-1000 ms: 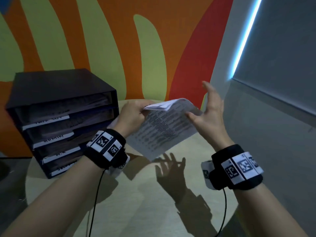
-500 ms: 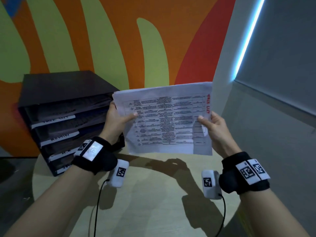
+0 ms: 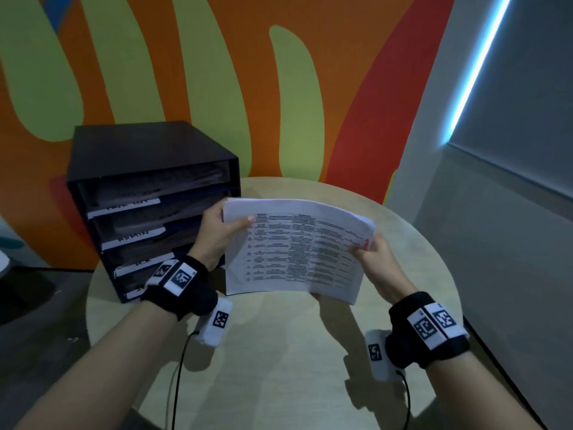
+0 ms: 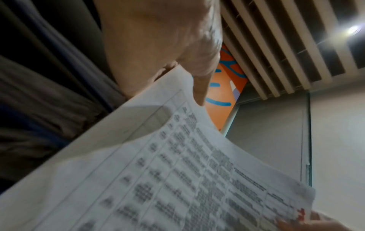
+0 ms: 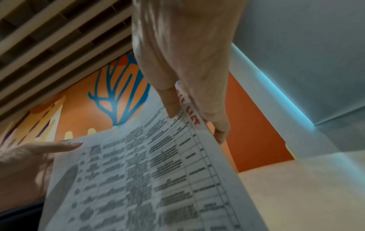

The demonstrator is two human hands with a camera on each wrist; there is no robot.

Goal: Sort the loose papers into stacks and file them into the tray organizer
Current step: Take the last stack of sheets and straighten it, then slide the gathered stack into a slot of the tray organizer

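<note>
A thin stack of white papers printed with a table and a red heading is held in the air above the round table. My left hand pinches its left edge, thumb on the printed face. My right hand pinches the right edge by the red heading. The papers bow upward in the middle, and the wrist views show the sheet from below the hands. The black tray organizer stands just left of the papers, with several labelled shelves that hold papers.
The round light wooden table sits against an orange and green painted wall. A grey wall with a blue light strip rises on the right. Cables run from the wrist cameras down over the table's near edge.
The right hand, open beside the folded papers a second ago, has taken hold of their right edge. The papers were spread out flat, then lowered and tilted toward the table.
</note>
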